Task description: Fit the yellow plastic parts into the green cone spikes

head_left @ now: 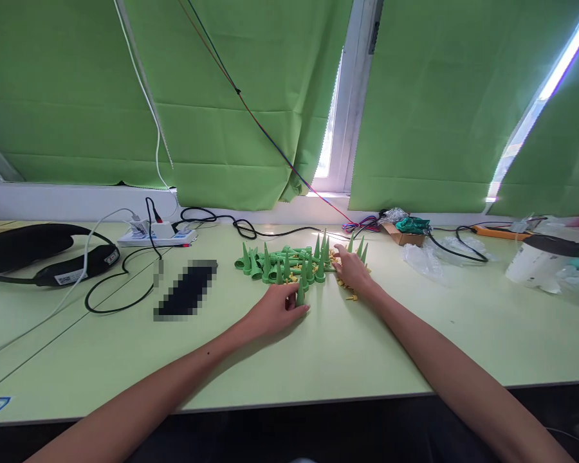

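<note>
Several green cone-shaped pieces (pixel 266 262) stand or lie in a cluster at the middle of the table, with small yellow pieces (pixel 351 297) among them and to their right. At the near side of the cluster, my left hand (pixel 278 308) has its thumb and fingers closed on an upright green cone (pixel 300 293). My right hand (pixel 353 267) reaches to the right part of the cluster, over the yellow pieces; its fingertips are partly hidden, and what they hold, if anything, is too small to make out.
A dark pixelated object (pixel 186 290), black headphones (pixel 80 267) and a power strip (pixel 159 236) with cables lie left. At right are a small cardboard box (pixel 403 235), clear plastic bags (pixel 423 260) and a white cup (pixel 535 265) with a black rim. Green blinds hang behind.
</note>
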